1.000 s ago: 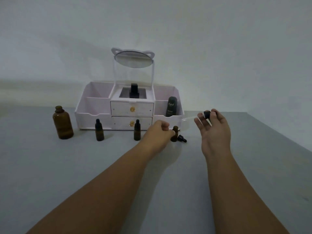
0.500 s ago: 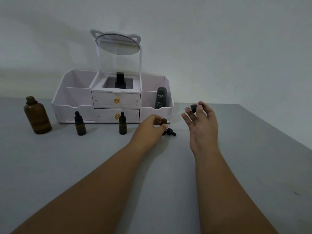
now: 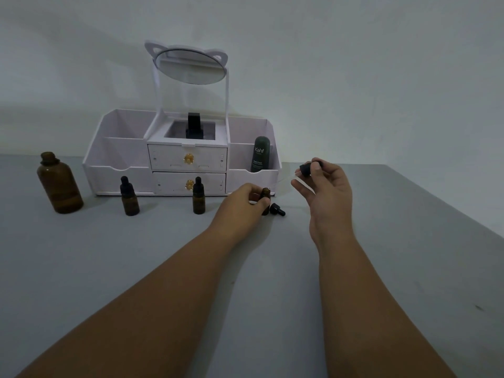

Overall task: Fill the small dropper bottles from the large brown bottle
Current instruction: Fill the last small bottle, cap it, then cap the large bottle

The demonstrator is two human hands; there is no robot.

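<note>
- Steadying an uncapped small bottle [image 3: 265,194] on the desk [image 3: 381,241], the left hand [image 3: 242,203] wraps its fingers around the glass, which stands upright at about 12 o'clock from the wearer, just in front of the white organizer [image 3: 117,170].
- The right hand [image 3: 324,186] pinches a black dropper cap [image 3: 306,168] between thumb and fingertips, at roughly 1 o'clock and raised off the desk; its other fingers are loosely spread.
- The dropper's long axis lies nearly level, its bulb end pointing toward 2 o'clock; the glass tube is too faint to make out clearly.
- A second black cap [image 3: 277,209] lies on its side just beside the held bottle.
- The large brown bottle [image 3: 59,184] stands open and upright at 10 o'clock, well apart from both hands; two capped dropper bottles [image 3: 129,197] [image 3: 198,196] stand between.
- Judged step: opening or reclosing this bottle. If unfilled, the next move calls for parking the dropper and fetching the large bottle for a careful pour into a narrow neck.
</note>
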